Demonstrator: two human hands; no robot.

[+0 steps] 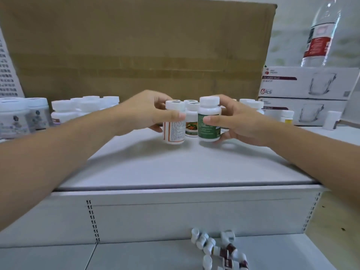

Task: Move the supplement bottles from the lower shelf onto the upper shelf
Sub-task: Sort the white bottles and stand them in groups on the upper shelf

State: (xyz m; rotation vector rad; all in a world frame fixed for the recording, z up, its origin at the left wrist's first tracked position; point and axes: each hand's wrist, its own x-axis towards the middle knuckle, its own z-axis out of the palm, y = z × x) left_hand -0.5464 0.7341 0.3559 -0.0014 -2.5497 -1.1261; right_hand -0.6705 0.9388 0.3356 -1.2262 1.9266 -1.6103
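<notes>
nearest you, a cluster of small bottles (218,250) lies tipped on the lower shelf (136,256), not yet moved. on the upper shelf (175,164) your left hand (144,112) grips an orange-labelled bottle (174,129) and your right hand (239,121) a green-labelled bottle (209,114), both at the surface. white-capped bottles (87,106) stand behind, so the task looks well advanced, not finished.
</notes>
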